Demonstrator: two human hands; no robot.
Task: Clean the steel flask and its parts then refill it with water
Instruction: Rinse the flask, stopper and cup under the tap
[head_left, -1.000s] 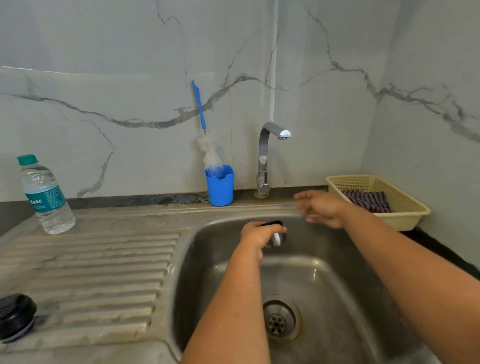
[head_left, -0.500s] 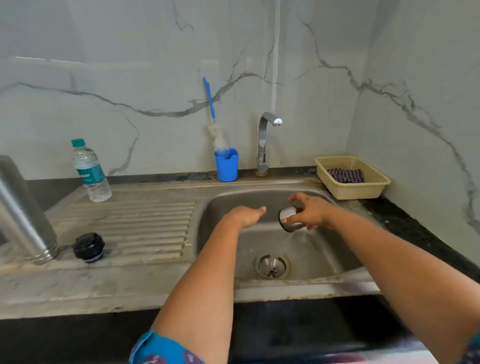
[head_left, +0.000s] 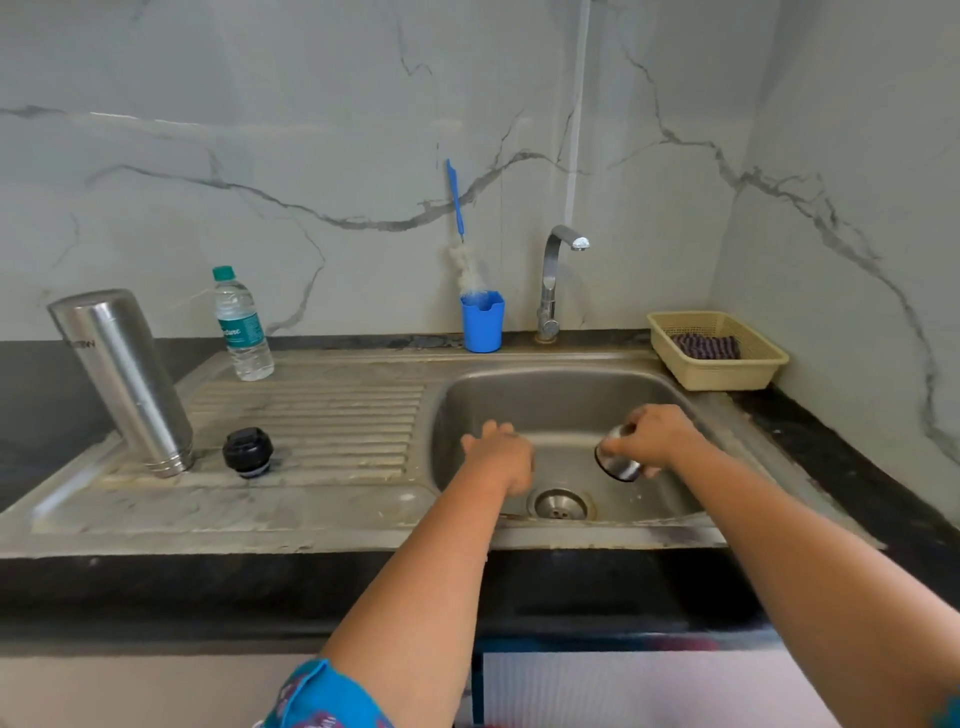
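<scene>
Marble walls (head_left: 311, 130) (grey-veined) behind steel sink (head_left: 566, 387).

On your left the flask (head_left: 124, 379) stands on the draining board (head_left: 311, 415), its stopper (head_left: 248, 451) just to its right and a water bottle (head_left: 241, 325) behind. The basket (head_left: 719, 376) sits right of the sink (head_left: 561, 389), the tap (head_left: 553, 280) behind it.

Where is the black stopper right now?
In the head view, the black stopper sits on the draining board at the left, beside the steel flask.
</scene>
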